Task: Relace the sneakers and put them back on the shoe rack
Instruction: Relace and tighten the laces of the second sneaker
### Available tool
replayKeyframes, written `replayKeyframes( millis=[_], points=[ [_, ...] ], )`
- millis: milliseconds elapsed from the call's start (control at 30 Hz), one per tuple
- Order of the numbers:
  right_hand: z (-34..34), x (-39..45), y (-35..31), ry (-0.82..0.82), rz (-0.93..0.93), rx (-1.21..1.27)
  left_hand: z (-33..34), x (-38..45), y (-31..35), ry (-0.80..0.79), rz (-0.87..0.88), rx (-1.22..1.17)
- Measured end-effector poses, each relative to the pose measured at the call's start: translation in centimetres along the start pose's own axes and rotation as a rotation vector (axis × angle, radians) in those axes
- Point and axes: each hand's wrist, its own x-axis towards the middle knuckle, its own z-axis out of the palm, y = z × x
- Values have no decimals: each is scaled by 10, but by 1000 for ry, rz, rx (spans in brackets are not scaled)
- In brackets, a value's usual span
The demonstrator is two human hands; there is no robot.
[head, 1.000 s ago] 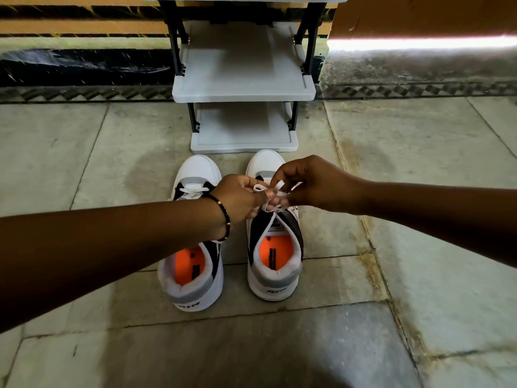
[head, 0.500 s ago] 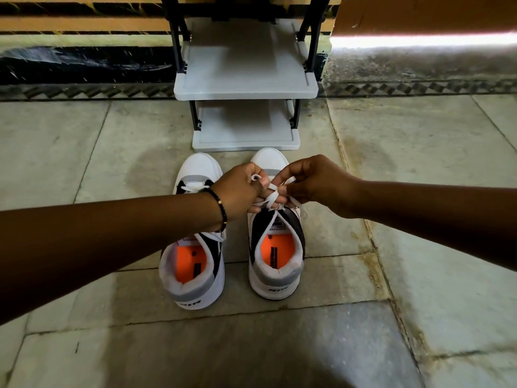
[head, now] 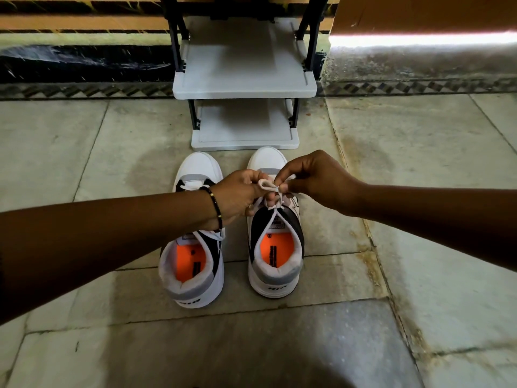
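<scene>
Head view: 2 sneakers (head: 275,247), 2 hands (head: 313,180), 1 rack (head: 243,91).

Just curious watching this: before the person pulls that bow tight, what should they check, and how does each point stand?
1. Left hand pinches the white lace loop: ok.
2. Right hand grips the lace: ok.
3. Right white-and-black sneaker flat on the stone floor: ok.
4. Left white-and-black sneaker tied: cannot tell.
5. Grey plastic shoe rack shelves free: ok.
</scene>
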Motion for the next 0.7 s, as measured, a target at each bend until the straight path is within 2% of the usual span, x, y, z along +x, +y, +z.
replayKeyframes(
  millis=[133, 200, 400, 700],
  points=[
    [-6, 0, -10, -67, -185, -276, 2, 0, -3, 38, 17, 9],
    [-9, 1, -12, -80, -204, -307, 2, 0, -4, 52, 42, 4],
    [-6, 0, -4, -107, -74, -92, -4, 0, -9, 73, 132, 23],
    [4, -3, -1, -75, 28, 52, -2, 1, -14, 93, 296, 316]
  ],
)
